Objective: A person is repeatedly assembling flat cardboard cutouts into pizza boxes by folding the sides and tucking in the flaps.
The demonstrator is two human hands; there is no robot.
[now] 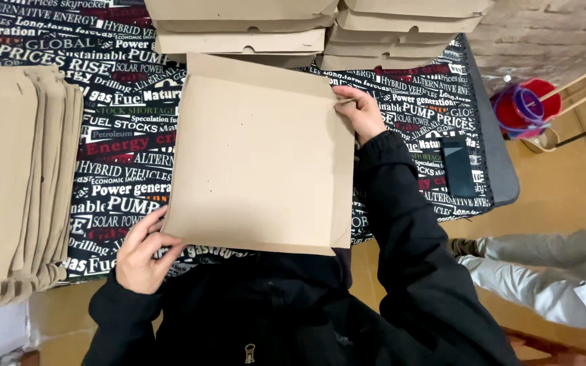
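This looks like a small packing workplace, perhaps the back room of a takeaway food shop. A table (496, 176) draped in a black cloth printed with lettering (123, 135) carries a pile of flat cardboard blanks (15, 183) at the left and stacks of folded brown boxes (320, 30) at the far edge. The floor (564, 190) is plain ochre, with a rough brick wall (544, 34) beyond.

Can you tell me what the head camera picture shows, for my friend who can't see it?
A person's left hand and right hand grip opposite corners of a flat brown cardboard box blank over a table with a black word-printed cloth. More flat blanks are stacked left, folded boxes behind.
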